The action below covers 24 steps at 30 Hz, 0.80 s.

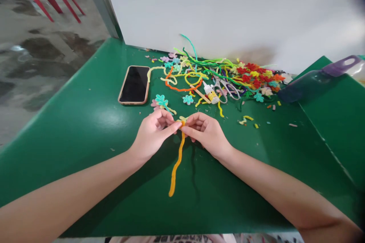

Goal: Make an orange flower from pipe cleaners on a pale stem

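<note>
An orange pipe cleaner (179,155) hangs down from between my two hands, its loose lower end above the green table (137,205). My left hand (154,131) pinches its upper end between thumb and fingertips. From the other side my right hand (207,133) pinches at the same spot, thumb against the fingers. A small pale yellow piece (183,119) pokes up between the fingertips; how it joins the orange one is hidden. Just beyond my left hand lie a turquoise pipe-cleaner flower (161,100) and a pink one.
A phone (135,85) lies at the left. Behind my hands are a glue bottle (211,94), scissors (228,87), another turquoise flower (188,100) and a heap of coloured pipe cleaners and flowers (251,74). A water bottle (316,78) leans at right; a white panel (199,11) stands behind.
</note>
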Tool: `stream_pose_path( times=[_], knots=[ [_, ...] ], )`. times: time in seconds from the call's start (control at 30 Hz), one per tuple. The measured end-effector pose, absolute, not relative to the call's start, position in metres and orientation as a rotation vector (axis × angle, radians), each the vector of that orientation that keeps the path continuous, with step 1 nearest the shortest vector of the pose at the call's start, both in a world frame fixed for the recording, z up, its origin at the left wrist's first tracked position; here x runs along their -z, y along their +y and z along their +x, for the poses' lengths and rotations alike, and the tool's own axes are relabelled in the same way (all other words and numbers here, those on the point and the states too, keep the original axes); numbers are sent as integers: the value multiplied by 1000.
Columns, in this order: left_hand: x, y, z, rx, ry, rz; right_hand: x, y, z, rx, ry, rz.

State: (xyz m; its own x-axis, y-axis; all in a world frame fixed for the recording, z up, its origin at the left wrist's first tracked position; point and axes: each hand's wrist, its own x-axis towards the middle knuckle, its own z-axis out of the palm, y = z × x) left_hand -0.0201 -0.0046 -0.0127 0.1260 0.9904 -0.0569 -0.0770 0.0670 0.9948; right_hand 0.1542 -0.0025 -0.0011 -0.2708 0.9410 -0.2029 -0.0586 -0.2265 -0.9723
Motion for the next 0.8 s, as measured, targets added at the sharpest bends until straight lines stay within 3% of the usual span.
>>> stream_pose_path(
  times=[0.8],
  knots=[
    [12, -5, -18, -1140, 1068, 1186, 1, -12, 151, -1361, -1236, -1106]
  ],
)
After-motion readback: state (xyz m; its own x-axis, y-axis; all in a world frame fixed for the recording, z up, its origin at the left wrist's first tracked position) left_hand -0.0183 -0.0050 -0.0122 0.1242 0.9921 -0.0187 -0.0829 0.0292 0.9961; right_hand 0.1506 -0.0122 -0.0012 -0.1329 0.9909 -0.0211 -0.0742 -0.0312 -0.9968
